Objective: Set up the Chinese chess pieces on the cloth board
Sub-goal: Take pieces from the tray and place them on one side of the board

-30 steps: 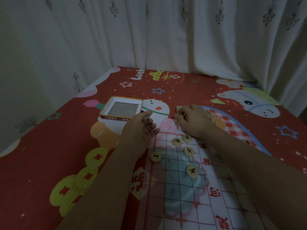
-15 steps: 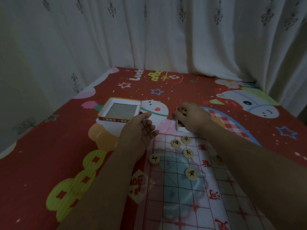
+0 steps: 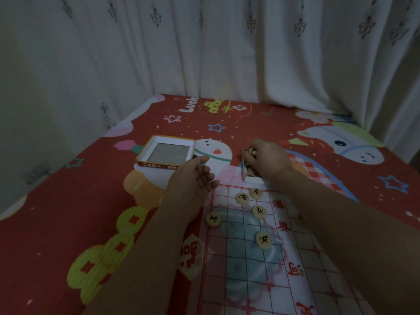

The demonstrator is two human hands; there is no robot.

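Well, right hand [image 3: 270, 160] grips box [image 3: 243, 166] (beside board's [image 3: 250, 269] edge).

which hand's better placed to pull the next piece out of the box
Right. The right hand is at the piece box, fingers curled among the pieces; the left hand hangs open beside the board, empty.

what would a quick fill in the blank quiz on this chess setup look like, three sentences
1. The right hand reaches into a small box full of chess ___.
2. The characters on the discs lying on the cloth board are painted ___.
3. The orange-rimmed tray beyond the left hand is ___.

Missing words: pieces; black; empty
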